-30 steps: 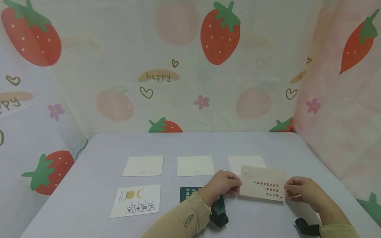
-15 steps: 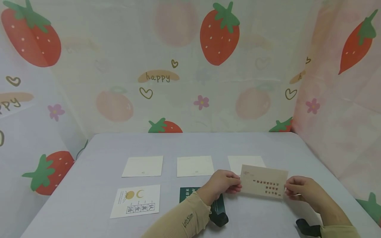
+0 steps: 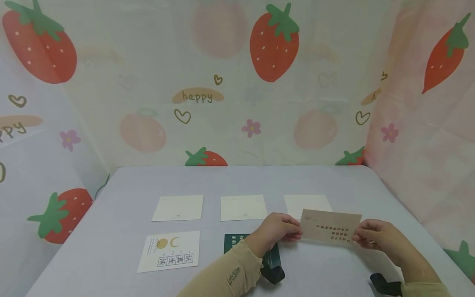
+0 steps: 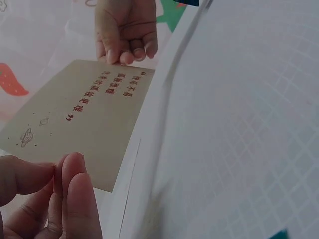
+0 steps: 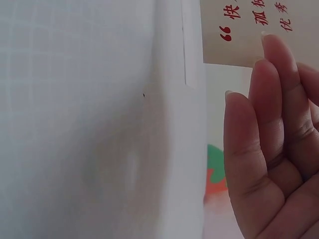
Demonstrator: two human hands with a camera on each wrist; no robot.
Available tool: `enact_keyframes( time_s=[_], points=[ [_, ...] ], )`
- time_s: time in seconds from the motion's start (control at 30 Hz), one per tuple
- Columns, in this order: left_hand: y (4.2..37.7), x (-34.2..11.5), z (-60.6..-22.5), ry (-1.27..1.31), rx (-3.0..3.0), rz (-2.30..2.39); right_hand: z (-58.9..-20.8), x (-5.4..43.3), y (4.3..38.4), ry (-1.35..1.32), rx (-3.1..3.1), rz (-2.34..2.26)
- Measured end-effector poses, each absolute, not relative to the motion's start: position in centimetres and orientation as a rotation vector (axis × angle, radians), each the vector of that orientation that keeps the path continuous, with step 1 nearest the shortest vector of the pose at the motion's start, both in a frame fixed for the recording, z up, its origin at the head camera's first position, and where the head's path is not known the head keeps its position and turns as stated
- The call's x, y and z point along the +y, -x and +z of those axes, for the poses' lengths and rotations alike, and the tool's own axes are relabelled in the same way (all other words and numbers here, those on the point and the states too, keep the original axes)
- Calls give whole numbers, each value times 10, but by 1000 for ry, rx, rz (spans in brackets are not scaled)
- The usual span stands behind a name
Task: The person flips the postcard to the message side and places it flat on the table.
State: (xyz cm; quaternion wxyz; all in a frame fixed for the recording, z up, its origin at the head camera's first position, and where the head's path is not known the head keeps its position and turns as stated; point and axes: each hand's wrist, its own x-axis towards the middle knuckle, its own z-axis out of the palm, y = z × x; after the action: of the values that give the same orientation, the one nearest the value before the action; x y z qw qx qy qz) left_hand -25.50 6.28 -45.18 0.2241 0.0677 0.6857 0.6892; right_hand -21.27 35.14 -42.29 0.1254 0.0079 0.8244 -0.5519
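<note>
A beige card with red printed characters and small planet drawings is held above the table, stretched between both hands. My left hand pinches its left edge between thumb and fingers, as the left wrist view also shows for the card. At the opposite edge my right hand pinches it with thumb and fingertips. In the right wrist view several fingers of the right hand extend beside the card's corner. A dark green card lies beneath my left wrist, partly hidden by the forearm.
Blank white cards lie in a back row: a left one, a middle one and a right one, partly covered by the held card. A white sun-and-moon card lies front left on the white table. A strawberry-print curtain surrounds it.
The held card has tilted, so its printed face looks flatter and darker in the head view. Its right end has shifted slightly right. Both hands keep their grip almost in place.
</note>
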Motion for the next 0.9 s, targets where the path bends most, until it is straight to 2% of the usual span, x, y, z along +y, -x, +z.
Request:
enact_keyframes(
  time_s=[0.43, 0.63, 0.9],
  points=[
    [258, 63, -452, -117, 1807, 1943, -422, 357, 212, 103, 2375, -1601],
    [259, 63, -452, -82, 1765, 1969, -422, 356, 212, 56, 2399, -1556],
    [256, 60, -451, -162, 1780, 1957, -421, 353, 212, -13, 2420, -1535]
  ],
)
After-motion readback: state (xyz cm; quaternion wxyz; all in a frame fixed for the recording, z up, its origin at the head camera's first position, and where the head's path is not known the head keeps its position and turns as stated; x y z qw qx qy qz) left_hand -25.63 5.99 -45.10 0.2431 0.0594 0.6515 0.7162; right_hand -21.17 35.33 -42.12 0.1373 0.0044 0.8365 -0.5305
